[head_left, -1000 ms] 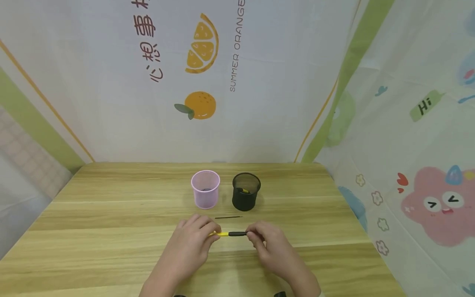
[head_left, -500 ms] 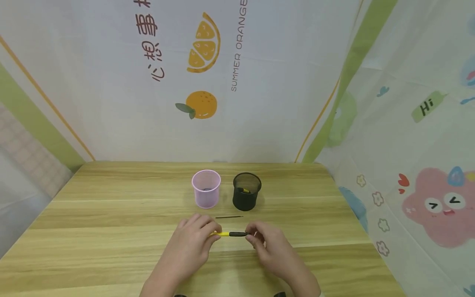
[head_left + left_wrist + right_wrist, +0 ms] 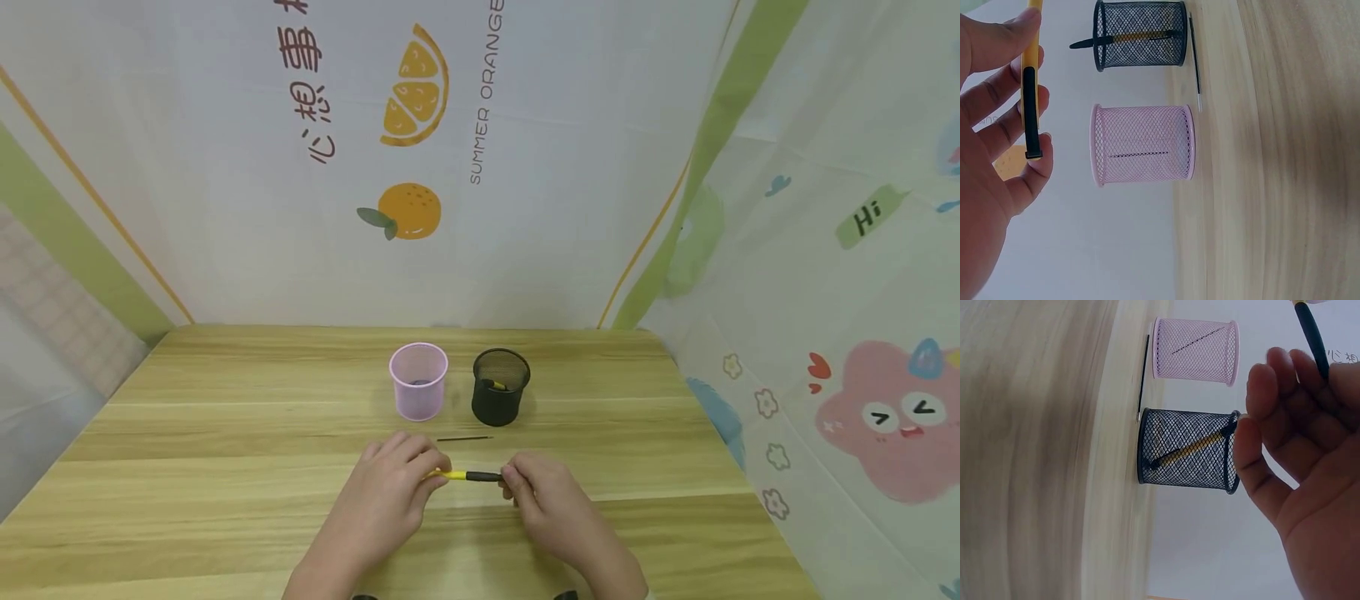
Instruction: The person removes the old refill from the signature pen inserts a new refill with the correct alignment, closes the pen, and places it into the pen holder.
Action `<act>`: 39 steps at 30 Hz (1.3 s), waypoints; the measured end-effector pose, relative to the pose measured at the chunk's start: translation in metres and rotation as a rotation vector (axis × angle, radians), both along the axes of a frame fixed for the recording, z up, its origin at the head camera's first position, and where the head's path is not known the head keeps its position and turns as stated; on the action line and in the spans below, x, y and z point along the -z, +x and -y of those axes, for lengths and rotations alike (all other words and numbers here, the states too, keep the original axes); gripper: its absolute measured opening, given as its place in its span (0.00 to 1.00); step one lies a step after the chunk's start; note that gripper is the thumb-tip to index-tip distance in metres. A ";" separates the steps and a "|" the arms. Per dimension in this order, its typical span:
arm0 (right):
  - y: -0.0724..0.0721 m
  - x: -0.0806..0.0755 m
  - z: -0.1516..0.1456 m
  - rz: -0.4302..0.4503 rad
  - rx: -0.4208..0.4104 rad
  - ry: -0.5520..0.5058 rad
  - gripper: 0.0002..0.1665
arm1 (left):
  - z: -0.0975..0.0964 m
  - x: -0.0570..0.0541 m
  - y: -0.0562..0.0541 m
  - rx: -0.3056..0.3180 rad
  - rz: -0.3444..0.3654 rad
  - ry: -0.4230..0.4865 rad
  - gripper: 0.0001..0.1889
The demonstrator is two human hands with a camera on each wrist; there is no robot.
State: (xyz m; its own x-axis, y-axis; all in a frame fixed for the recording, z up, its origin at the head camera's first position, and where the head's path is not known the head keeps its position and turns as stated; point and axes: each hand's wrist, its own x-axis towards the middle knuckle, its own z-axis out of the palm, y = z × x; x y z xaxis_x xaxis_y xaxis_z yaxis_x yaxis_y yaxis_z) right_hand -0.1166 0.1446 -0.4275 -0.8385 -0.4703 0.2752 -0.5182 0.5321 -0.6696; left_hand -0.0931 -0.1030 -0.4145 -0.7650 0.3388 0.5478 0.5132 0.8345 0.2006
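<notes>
A yellow ballpoint pen with a black grip (image 3: 483, 477) is held level above the table between both hands. My left hand (image 3: 390, 487) pinches its yellow barrel between thumb and fingers; the black clip (image 3: 1030, 112) shows along the fingers in the left wrist view. At the other end, my right hand (image 3: 546, 493) pinches the tip of the black grip with thumb and forefinger, hiding the point. Its remaining fingers (image 3: 1263, 390) curl loosely in the right wrist view. Just beyond the hands, a thin dark pen refill (image 3: 465, 438) lies on the table.
A pink mesh cup (image 3: 418, 403) stands at the back, with a thin dark stick (image 3: 1140, 154) inside. Right of it, a black mesh cup (image 3: 495, 410) holds a yellow and black pen (image 3: 1191, 449). Printed cloth (image 3: 525, 250) hangs behind the wooden table (image 3: 225, 433).
My right hand has dipped slightly and its fingers have shifted on the pen's tip. The left hand keeps its pinch. The head view has drifted a little.
</notes>
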 end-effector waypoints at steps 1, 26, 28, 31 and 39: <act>0.000 0.000 0.000 -0.003 0.011 0.004 0.14 | 0.000 0.000 0.000 0.000 -0.001 -0.001 0.08; -0.001 0.001 -0.001 -0.219 -0.006 0.016 0.03 | 0.002 -0.003 -0.001 -0.005 -0.004 0.002 0.09; -0.001 0.001 -0.001 -0.222 -0.012 0.014 0.03 | 0.002 -0.003 0.000 -0.004 -0.003 0.003 0.09; -0.001 0.001 -0.001 -0.219 -0.018 0.007 0.05 | 0.002 -0.003 0.000 -0.002 -0.005 0.007 0.08; 0.000 -0.001 -0.001 -0.136 -0.035 -0.004 0.14 | 0.001 -0.001 -0.001 0.031 -0.033 0.018 0.08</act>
State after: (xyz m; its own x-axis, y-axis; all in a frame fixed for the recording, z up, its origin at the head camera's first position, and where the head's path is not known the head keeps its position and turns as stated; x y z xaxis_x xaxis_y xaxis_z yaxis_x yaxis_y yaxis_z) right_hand -0.1168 0.1455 -0.4261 -0.7764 -0.4971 0.3874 -0.6226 0.5099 -0.5936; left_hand -0.0940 -0.1044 -0.4137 -0.7360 0.3513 0.5786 0.5449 0.8146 0.1985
